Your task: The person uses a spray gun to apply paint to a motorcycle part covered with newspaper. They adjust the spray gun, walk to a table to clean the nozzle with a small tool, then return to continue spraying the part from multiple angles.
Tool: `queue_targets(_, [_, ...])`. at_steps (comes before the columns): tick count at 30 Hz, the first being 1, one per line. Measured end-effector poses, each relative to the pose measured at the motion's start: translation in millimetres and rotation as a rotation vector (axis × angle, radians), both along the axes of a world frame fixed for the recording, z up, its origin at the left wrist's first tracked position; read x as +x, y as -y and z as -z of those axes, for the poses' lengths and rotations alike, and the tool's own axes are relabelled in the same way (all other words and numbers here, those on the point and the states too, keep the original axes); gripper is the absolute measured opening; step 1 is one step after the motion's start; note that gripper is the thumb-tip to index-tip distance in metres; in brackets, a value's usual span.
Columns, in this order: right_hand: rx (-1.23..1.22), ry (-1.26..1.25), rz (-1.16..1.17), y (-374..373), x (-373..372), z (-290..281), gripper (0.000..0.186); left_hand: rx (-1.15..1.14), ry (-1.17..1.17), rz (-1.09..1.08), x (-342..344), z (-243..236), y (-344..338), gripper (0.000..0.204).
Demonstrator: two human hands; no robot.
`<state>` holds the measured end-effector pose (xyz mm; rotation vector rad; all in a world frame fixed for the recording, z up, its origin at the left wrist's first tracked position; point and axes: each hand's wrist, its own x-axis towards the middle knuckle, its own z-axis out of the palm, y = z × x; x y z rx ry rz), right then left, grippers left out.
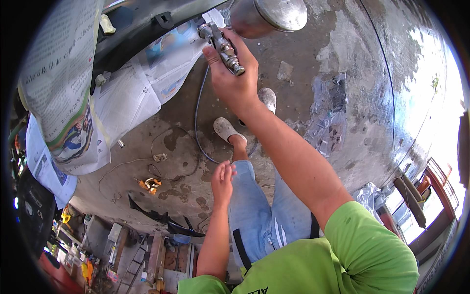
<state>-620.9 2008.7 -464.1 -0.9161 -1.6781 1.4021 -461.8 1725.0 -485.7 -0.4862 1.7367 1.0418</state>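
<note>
My right hand [235, 73] grips a metal spray gun [223, 49] with a silver cup [271, 14] on its right. The gun's front is beside a dark panel [127, 39] at the upper left, masked with newspaper [63, 108] and more paper sheets [127, 98]. My left hand [223, 181] hangs lower, near my jeans, with nothing visible in its loosely bent fingers. A blue hose [197, 117] loops across the floor near my feet.
The wet-patched concrete floor [303, 59] carries thin cords, an orange object [150, 185], crumpled plastic [325, 122] and a long dark trim piece [161, 220]. Cluttered tools and boards [156, 259] lie at the lower left. A red-framed object [435, 181] stands at the right.
</note>
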Motion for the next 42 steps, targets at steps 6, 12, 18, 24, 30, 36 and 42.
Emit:
queue_targets(6, [-0.029, 0.046, -0.013, -30.4, 5.0, 11.4, 0.037, -0.121, 0.092, -0.032, 83.3, -4.4, 43.1, 0.03])
queue_targets(12, [0.032, 0.072, 0.002, -60.6, 6.7, 25.1, 0.037, -0.1, 0.098, 0.005, 103.5, 6.8, 31.8, 0.031])
queue_targets(18, [-0.01, 0.142, -0.004, -89.8, 11.0, 33.0, 0.036, -0.079, 0.177, -0.027, 94.7, 0.9, -2.9, 0.033])
queue_targets(24, [0.085, 0.187, 0.041, -127.8, 6.4, 40.2, 0.033, -0.098, 0.219, -0.054, 102.1, -2.8, -4.3, 0.033])
queue_targets(30, [0.004, 0.221, -0.032, -151.9, -0.1, 37.8, 0.036, -0.127, 0.214, -0.059, 102.4, -3.1, -2.3, 0.033])
queue_targets(36, [-0.123, 0.292, -0.149, -130.0, 1.3, 15.1, 0.039, -0.124, 0.216, -0.086, 105.0, -7.9, -8.9, 0.032])
queue_targets(42, [-0.194, 0.224, -0.255, -100.9, 3.4, -6.9, 0.042, -0.093, 0.204, -0.09, 110.1, -5.4, -1.4, 0.031])
